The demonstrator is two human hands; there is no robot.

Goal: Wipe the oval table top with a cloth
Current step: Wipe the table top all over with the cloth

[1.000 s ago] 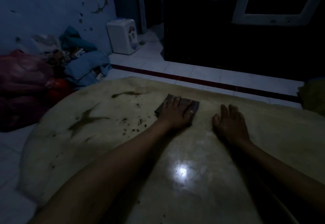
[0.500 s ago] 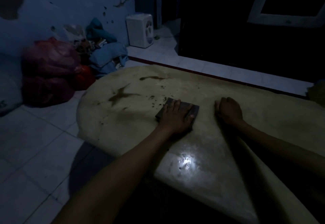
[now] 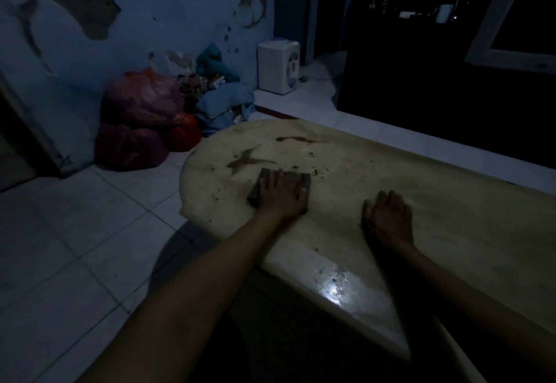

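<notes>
Two hands: both rest on the counter (image 3: 451, 202), forearms bare.
Left hand (image 3: 282, 194): flat, fingers spread, palm pressed down on the cloth (image 3: 305, 178); no pinch.
Right hand (image 3: 388, 217): fingers loosely curled, knuckles up, resting on bare surface, holding nothing; well apart from the cloth.
Cloth: dark, folded into a thick rectangular pad; lies near the rounded left end of the counter, mostly covered by the left hand, corners showing at its far side.
Counter: pale cream, smooth, glossy top with a rounded end; a bright light reflection (image 3: 334, 292) sits at the near edge.
Stains (image 3: 246, 160): dark brown streaks and scattered specks beyond the cloth, one streak touching its far corner.
Floor (image 3: 75, 232): pale square tiles with dark grout lines.
Bags (image 3: 138, 118): red, crinkled plastic, heaped against a peeling wall.
</notes>
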